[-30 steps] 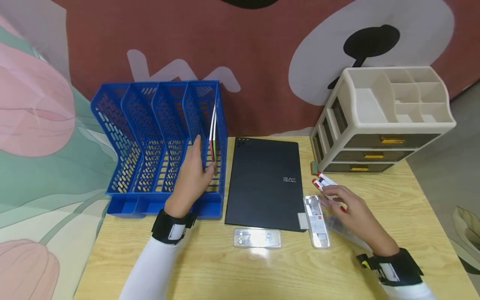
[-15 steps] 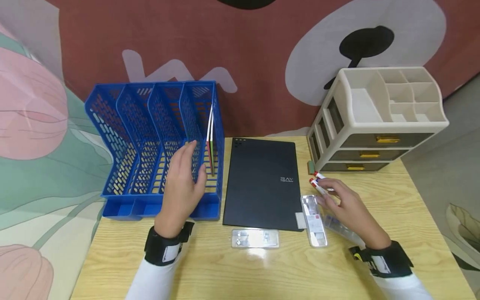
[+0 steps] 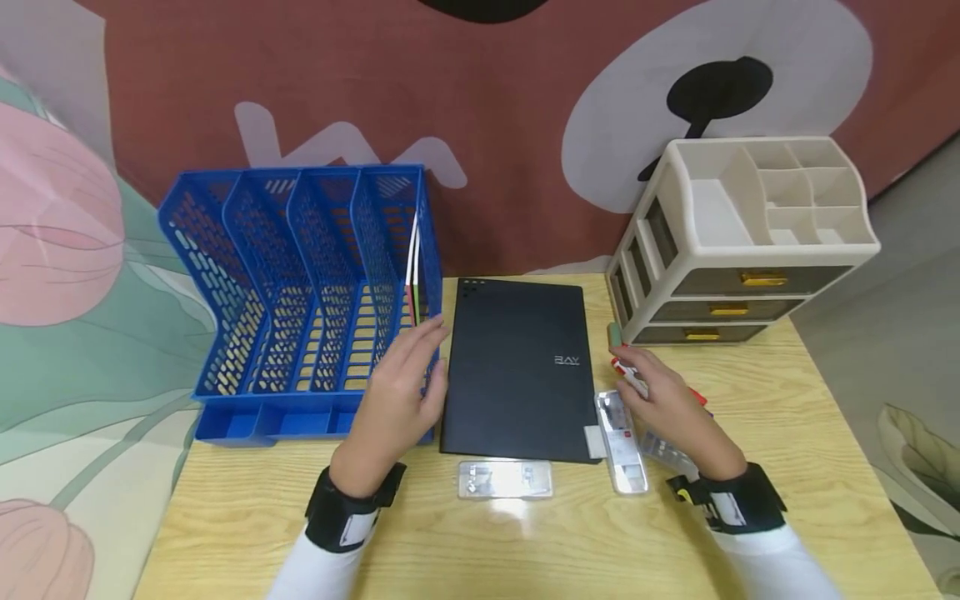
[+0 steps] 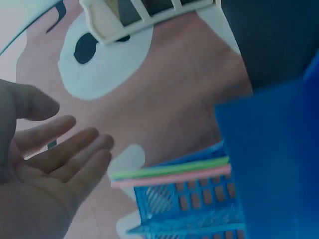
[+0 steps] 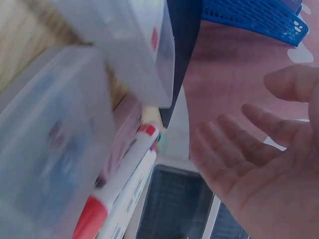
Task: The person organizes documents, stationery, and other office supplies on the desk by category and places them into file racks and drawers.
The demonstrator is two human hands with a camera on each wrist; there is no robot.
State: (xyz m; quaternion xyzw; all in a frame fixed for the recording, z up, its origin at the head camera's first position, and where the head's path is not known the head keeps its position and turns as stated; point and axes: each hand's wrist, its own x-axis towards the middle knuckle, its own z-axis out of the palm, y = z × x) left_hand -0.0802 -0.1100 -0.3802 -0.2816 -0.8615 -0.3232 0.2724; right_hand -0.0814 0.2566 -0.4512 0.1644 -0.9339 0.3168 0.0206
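Note:
My left hand [image 3: 393,400] is at the front right of the blue file rack [image 3: 232,425], its fingers extended and holding nothing. Two thin books [image 3: 412,267] stand in the rack's rightmost compartment, just beyond the fingertips; their green and pink edges show in the left wrist view. My right hand [image 3: 670,410] hovers over several markers, fingers loosely bent and grasping nothing. A red-capped white marker [image 5: 119,174] lies beside another marker in the right wrist view. Partly beneath this hand is a clear plastic case [image 3: 670,454]. Between the hands lies a black folder [image 3: 517,375].
Right of the folder lies a second clear case [image 3: 622,442], by a white eraser-like block [image 3: 595,442]. A third clear case [image 3: 505,480] lies before the folder. At the back right stands a cream drawer organizer [image 3: 686,250], with a small green block [image 3: 615,334] at its corner.
My left hand has drawn back from the books and then shifted right, to the rack's right wall. The right hand has moved slightly left over the markers. The head view has turned slightly right.

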